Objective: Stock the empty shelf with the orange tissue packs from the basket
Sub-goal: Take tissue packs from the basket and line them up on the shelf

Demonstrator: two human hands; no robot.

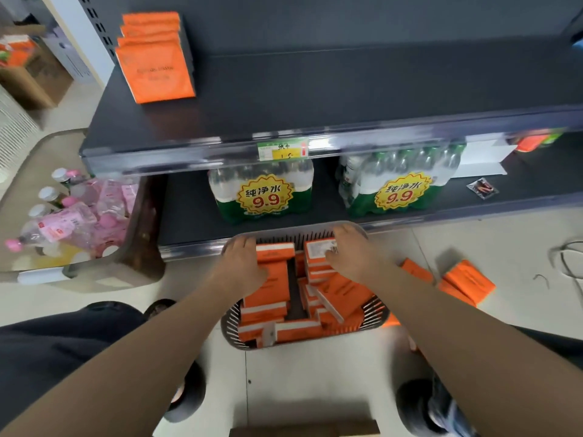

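The flat rectangular orange tissue packs (pixel 274 298) are piled in the grey slatted plastic basket (pixel 229 330), which sits on the pale floor at 6 o'clock from the frame's centre, right against the foot of the shelving. Both hands are in there! The left hand (pixel 243 263) is down on the packs at the basket's 10 o'clock, thumb across the top one and fingers curled down its far side by the rim. The right hand (pixel 350 250) is at the 1 o'clock corner, fingers hooked over an upright pack and thumb pressed on its near face.

Up at 11 o'clock, a short stack of orange packs (pixel 154 58) sits on the dark grey metal shelf (pixel 315 99). A few loose orange packs (pixel 467 282) lie on the floor at 3 o'clock from the basket. Under the shelf stand two shrink-wrapped bundles of green-labelled water bottles (pixel 262 197). At 9 o'clock, a beige tub (pixel 19 184) holds pink-capped bottles.
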